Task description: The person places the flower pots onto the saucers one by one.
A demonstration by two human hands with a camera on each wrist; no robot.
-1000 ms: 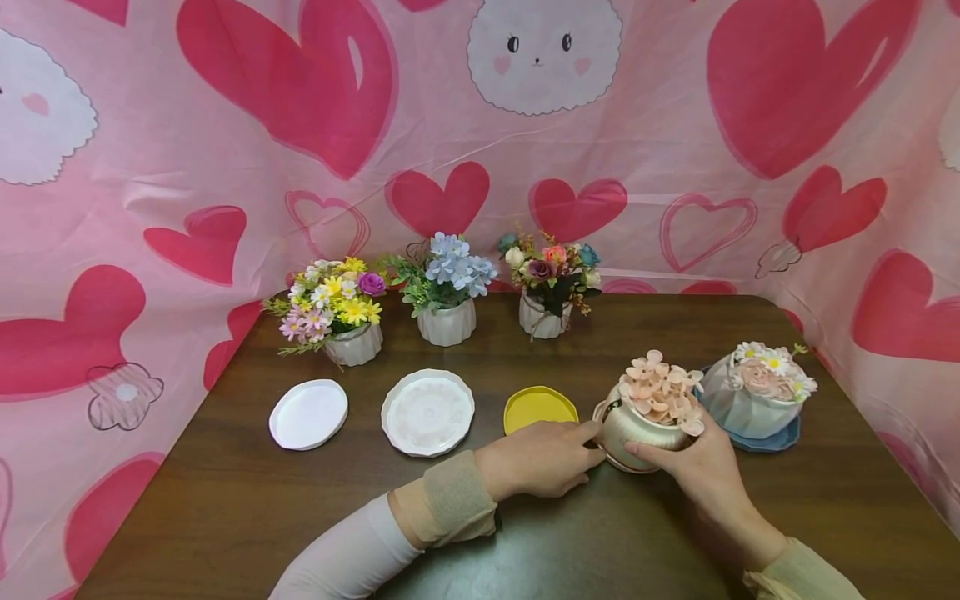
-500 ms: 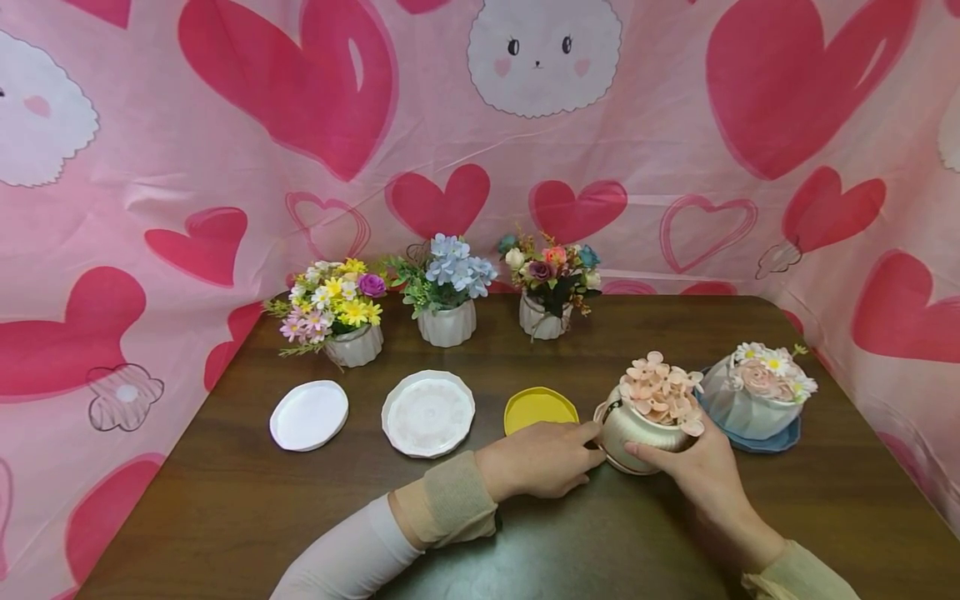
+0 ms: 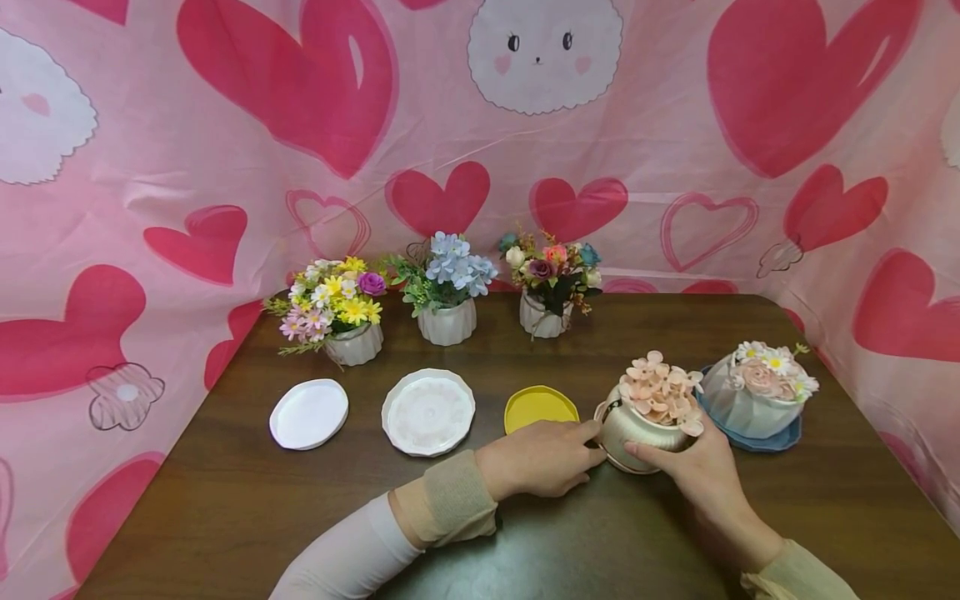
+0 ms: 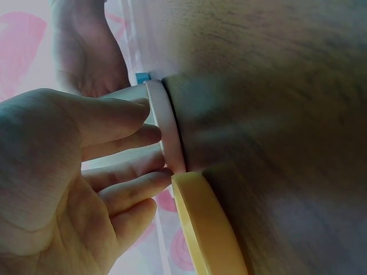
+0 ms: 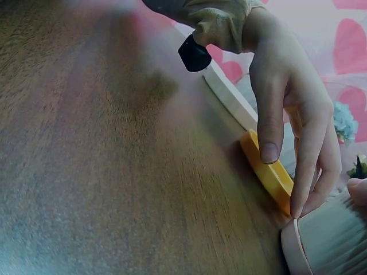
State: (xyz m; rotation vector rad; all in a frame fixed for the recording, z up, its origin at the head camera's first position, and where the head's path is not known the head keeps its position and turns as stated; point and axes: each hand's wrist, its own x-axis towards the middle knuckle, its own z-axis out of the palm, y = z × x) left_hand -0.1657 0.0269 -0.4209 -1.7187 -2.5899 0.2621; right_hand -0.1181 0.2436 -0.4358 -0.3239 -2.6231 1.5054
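My right hand grips a cream ribbed flower pot with peach hydrangea blooms, thumb across its front. The pot stands on a pale pink saucer, whose rim shows in both wrist views. At the pot's left, my left hand reaches in with fairly straight fingers. Its fingertips touch the saucer rim; in the right wrist view its thumb is apart from the saucer. Just behind the left hand lies a yellow saucer, partly covered by that hand. The far side of the held pot is hidden.
Right of the held pot, a white pot with daisies and roses stands on a blue saucer. Two white saucers, one left and one middle, lie leftward. Three potted flower arrangements, including blue hydrangeas, line the back.
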